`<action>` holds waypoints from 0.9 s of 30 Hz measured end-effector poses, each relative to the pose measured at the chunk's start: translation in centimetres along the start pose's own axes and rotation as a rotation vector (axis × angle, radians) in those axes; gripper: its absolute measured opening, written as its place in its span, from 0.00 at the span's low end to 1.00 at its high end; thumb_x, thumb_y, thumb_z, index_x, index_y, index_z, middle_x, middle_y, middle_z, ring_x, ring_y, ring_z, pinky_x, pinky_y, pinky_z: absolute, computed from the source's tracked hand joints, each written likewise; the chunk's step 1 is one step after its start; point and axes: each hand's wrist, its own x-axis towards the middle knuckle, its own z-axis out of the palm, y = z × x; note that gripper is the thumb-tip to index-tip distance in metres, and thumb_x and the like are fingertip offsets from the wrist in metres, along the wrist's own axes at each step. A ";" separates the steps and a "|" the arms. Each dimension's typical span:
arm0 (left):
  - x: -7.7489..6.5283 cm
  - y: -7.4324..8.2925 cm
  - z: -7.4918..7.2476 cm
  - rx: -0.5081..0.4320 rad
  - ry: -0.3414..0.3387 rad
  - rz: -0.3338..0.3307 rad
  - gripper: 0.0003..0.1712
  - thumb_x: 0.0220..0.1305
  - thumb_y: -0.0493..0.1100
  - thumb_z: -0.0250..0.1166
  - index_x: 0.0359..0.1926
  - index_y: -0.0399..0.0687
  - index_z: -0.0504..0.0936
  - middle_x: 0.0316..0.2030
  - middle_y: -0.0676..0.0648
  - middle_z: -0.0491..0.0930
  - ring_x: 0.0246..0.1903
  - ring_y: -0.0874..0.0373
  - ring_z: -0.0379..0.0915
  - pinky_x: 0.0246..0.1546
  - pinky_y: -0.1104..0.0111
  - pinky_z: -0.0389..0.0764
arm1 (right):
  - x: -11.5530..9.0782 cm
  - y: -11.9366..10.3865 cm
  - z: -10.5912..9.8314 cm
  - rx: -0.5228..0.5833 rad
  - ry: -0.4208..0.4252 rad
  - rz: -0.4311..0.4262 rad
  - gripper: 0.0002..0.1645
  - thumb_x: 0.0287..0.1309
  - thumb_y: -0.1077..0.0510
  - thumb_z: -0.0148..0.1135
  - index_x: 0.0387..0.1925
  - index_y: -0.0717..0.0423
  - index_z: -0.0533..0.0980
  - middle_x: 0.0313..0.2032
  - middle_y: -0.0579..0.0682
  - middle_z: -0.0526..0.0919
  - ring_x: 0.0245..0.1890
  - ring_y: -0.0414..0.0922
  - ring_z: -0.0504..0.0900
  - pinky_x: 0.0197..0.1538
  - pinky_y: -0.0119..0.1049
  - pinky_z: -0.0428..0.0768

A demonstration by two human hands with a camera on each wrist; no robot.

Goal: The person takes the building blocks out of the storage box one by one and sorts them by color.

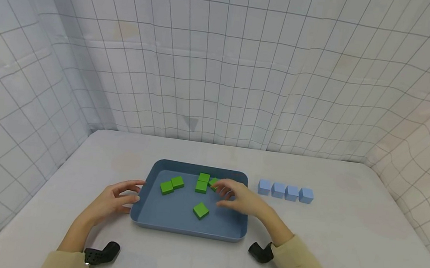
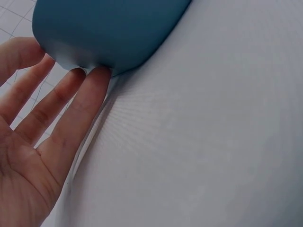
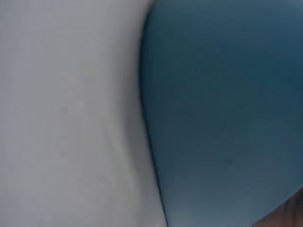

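Observation:
A blue-grey tray [image 1: 174, 223] lies on the white table, with several green blocks [image 1: 201, 210] scattered on its floor. At its left end, my left hand [image 1: 113, 200] touches the outer wall with extended fingertips; the left wrist view shows the fingers [image 2: 92, 90] against the tray wall [image 2: 109, 38]. My right hand [image 1: 242, 198] hovers over the tray's right part, thumb apart from the bent fingers. Its fingertips are beside a partly covered green block [image 1: 213, 182]. Mostly the tray's outer wall [image 3: 222, 94] fills the right wrist view, where the fingers are hidden.
To the right of the tray stand several light blue cubes [image 1: 278, 190] in a row. A white sheet with a dark grid [image 1: 222, 65] hangs behind and at both sides of the table [image 1: 328, 250]. Each wrist carries a black device [image 1: 102, 254].

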 end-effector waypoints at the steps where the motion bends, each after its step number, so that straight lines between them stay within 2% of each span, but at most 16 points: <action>1: 0.0 0.0 0.0 -0.001 -0.001 0.000 0.31 0.60 0.40 0.61 0.63 0.35 0.63 0.52 0.34 0.64 0.42 0.61 0.74 0.37 0.64 0.79 | 0.1 0.0 0.1 -0.003 -0.007 -0.004 0.28 0.53 0.61 0.64 0.56 0.63 0.68 0.44 0.57 0.76 0.43 0.50 0.76 0.44 0.32 0.76; 17: 0.0 -0.2 0.0 0.011 -0.007 0.011 0.31 0.61 0.41 0.60 0.63 0.36 0.63 0.52 0.34 0.64 0.42 0.61 0.74 0.37 0.64 0.79 | 1.0 -0.6 1.3 -0.039 -0.124 0.031 0.27 0.52 0.61 0.65 0.54 0.59 0.70 0.45 0.54 0.76 0.43 0.47 0.76 0.45 0.30 0.75; 27: 0.0 -0.1 0.0 0.015 -0.006 0.007 0.31 0.61 0.41 0.60 0.63 0.36 0.63 0.51 0.35 0.64 0.42 0.61 0.73 0.37 0.64 0.79 | 1.4 -0.2 2.0 -0.063 -0.160 0.007 0.25 0.51 0.60 0.66 0.52 0.58 0.72 0.42 0.50 0.76 0.41 0.43 0.74 0.43 0.28 0.74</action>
